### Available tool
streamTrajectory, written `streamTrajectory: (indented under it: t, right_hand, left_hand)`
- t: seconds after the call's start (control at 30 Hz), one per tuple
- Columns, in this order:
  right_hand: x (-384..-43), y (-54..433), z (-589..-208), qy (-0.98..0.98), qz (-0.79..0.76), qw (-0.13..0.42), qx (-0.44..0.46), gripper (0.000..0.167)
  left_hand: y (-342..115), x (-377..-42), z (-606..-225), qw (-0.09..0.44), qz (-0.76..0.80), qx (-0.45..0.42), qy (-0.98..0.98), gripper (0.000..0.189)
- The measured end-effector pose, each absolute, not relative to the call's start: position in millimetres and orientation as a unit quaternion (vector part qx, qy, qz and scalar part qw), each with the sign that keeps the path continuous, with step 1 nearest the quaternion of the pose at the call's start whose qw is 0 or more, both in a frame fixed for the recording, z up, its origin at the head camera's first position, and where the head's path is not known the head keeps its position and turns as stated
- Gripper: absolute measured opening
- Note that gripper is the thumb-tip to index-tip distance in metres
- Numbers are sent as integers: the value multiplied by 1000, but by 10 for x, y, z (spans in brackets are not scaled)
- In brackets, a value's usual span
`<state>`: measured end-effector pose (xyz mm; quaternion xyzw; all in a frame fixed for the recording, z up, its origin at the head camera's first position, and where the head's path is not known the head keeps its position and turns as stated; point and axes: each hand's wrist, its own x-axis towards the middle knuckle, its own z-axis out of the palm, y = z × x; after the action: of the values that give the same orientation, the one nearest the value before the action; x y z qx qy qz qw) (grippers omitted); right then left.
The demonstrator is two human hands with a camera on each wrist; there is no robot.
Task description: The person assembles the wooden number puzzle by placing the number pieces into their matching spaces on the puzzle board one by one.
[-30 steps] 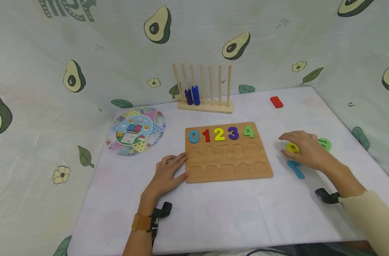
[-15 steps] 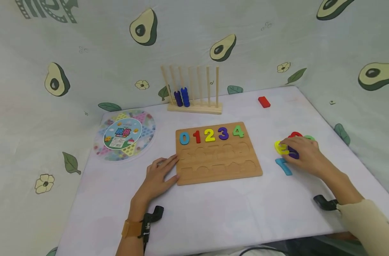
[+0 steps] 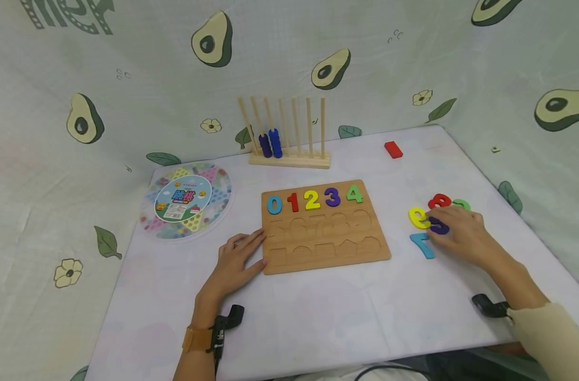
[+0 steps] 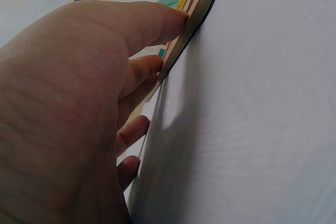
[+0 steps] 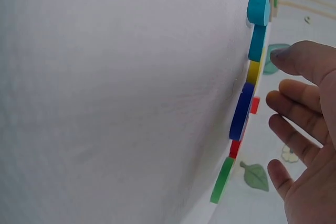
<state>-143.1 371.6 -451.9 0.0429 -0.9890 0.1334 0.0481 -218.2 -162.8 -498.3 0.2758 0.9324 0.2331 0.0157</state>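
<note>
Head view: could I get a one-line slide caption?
Left hand touching the wooden number board, right hand hovering by a loose purple numeral.

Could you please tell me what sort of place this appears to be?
It looks like a play or early-learning corner, perhaps staged: a wooden number board and a wooden peg rack share a pale table before an avocado-print backdrop.

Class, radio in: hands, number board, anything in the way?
Left hand touching number board; right hand by purple number, not gripping. Board's two lower rows unfilled. Red block apart, seemingly not obstructing.
</note>
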Motion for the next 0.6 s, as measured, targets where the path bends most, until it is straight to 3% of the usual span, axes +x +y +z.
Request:
streamTrajectory:
  t: [0.6]
  right_hand:
    - [-1437, 3781, -4507, -991, 124, 33, 23, 55]
  left_hand:
    - [-1630, -2176, -4965, 23, 230, 271, 935, 65]
